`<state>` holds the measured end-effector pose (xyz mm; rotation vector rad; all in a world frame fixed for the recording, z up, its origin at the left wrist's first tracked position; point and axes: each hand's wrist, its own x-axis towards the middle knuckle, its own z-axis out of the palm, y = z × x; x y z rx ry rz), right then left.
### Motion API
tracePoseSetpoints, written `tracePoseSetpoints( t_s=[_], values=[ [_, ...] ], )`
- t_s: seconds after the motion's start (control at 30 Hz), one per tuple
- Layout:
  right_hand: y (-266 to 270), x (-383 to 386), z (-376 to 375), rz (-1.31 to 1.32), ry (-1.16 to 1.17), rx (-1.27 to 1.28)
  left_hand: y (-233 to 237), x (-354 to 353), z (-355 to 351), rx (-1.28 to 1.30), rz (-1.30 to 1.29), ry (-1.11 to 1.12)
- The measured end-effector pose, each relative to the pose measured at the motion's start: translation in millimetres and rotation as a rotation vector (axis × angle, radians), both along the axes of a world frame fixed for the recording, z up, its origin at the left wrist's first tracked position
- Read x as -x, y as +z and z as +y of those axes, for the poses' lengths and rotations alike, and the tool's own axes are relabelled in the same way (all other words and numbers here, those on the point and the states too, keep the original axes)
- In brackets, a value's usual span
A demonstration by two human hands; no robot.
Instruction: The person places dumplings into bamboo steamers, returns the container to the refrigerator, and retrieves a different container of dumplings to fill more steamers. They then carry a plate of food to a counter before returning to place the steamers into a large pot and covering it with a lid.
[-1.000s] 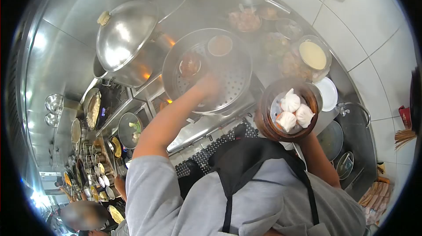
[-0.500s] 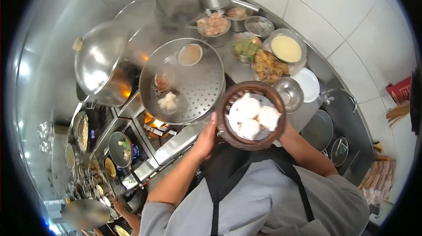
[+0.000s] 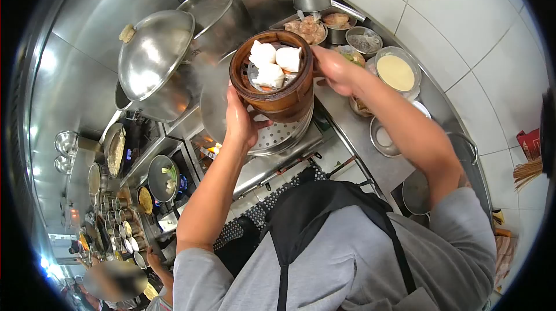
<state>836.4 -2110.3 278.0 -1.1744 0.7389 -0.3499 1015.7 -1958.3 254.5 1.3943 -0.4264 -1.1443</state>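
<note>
Both my hands hold a round bamboo steamer basket point(image 3: 286, 107) above the stove. Inside it sit three white buns point(image 3: 270, 74), split on top, on a small plate or liner. My left hand point(image 3: 239, 117) supports the near left side, fingers curled under the wall. Gripping the right side is my right hand point(image 3: 337, 72), its arm stretched across the counter. Beneath the basket lies a wide perforated metal steamer tray point(image 3: 285, 137), largely hidden by the basket and by steam.
A large domed lid point(image 3: 152, 56) and a tall pot point(image 3: 215, 13) stand at the left. Pans, including a dark frying pan point(image 3: 164, 179), sit on burners. Ingredient bowls, one with pale yellow liquid point(image 3: 395, 72), line the right counter. Another person's arm point(image 3: 160, 267) shows lower left.
Both hands have carried the bamboo basket forward and left, from near my chest to over the perforated tray. The camera view has shifted somewhat.
</note>
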Motion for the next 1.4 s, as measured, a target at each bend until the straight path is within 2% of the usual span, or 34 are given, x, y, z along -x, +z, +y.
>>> tracePoseSetpoints(
  t_s=[0.03, 0.1, 0.2, 0.33, 0.43, 0.47, 0.7, 0.77, 0.8, 0.87, 0.9, 0.93, 0.97, 1.0, 1.03, 1.07, 1.13, 1.17, 1.23, 1.3, 1.33, 1.37, 1.4],
  values=[
    [-2.3, -12.8, -15.5, -0.047, 0.109, -0.058, -3.4, -3.2, -5.5, 0.002, -0.009, 0.028],
    [2.3, -27.0, -21.9, -0.1, 0.127, -0.134, -10.7, -7.1, -14.9, 0.001, -0.021, 0.082],
    [-34.1, -58.4, -48.1, -0.19, 0.316, -0.188, -37.0, -15.9, -25.3, -0.025, 0.073, 0.093],
    [-60.7, -72.4, -51.8, -0.085, 0.376, -0.281, -70.0, -20.6, -23.6, -0.198, 0.149, 0.164],
    [-108.2, -82.5, -62.0, -0.001, 0.319, -0.318, -112.3, -25.1, -26.4, -0.24, 0.213, 0.223],
    [-133.8, -90.7, -69.9, -0.044, 0.354, -0.451, -112.8, -20.4, -28.3, -0.254, 0.227, 0.259],
    [-155.4, -101.8, -62.2, 0.089, 0.256, -0.435, -157.4, -27.8, -29.1, -0.241, 0.333, 0.38],
    [-158.7, -103.9, -63.4, 0.243, 0.229, -0.267, -166.0, -30.3, -28.5, -0.136, 0.426, 0.392],
    [-168.1, -104.0, -67.3, 0.163, 0.228, -0.281, -174.0, -35.6, -25.0, -0.113, 0.416, 0.382],
    [-170.6, -101.6, -83.8, 0.284, 0.321, 0.033, -165.0, -40.3, -20.5, -0.081, 0.392, 0.397],
    [-132.2, -75.3, -87.6, 0.388, 0.426, 0.223, -140.7, -35.9, -14.8, -0.076, 0.38, 0.432],
    [-99.9, -47.1, -89.3, 0.394, 0.468, 0.484, -132.5, -42.2, 3.9, -0.025, 0.324, 0.368],
    [-81.8, -13.6, -91.6, 0.247, 0.403, 0.631, -123.6, -42.8, 26.3, 0.027, 0.27, 0.311],
    [-49.3, 36.0, -77.8, 0.146, 0.311, 0.64, -93.5, -20.5, 37.2, 0.025, 0.108, 0.337],
    [-40.2, 77.7, -65.6, 0.244, 0.259, 0.735, -64.0, 2.7, 40.1, 0.044, -0.057, 0.357],
    [-37.8, 116.0, -47.7, 0.344, 0.21, 0.827, -51.6, 18.3, 42.2, 0.096, -0.101, 0.237],
    [-83.5, 177.0, -0.5, 0.643, 0.299, 0.943, -39.5, 44.1, 43.9, 0.214, -0.193, 0.0],
    [-123.6, 198.8, 30.7, 0.761, 0.302, 1.115, -43.6, 61.5, 33.6, 0.211, -0.134, -0.055],
    [-200.5, 221.7, 87.1, 0.932, 0.196, 1.251, -76.6, 89.7, 2.8, 0.107, -0.153, -0.269],
    [-247.0, 233.2, 119.4, 0.981, 0.031, 1.18, -108.6, 126.0, -31.8, -0.01, -0.279, -0.465],
    [-261.6, 241.3, 126.1, 0.983, -0.015, 1.149, -147.4, 136.5, -45.5, 0.037, -0.377, -0.519],
    [-268.0, 249.7, 130.8, 0.977, -0.057, 1.122, -179.7, 147.0, -59.8, 0.085, -0.478, -0.563],
    [-264.8, 257.5, 137.6, 0.993, -0.065, 1.114, -184.4, 165.2, -72.0, 0.068, -0.584, -0.594]
  ],
)
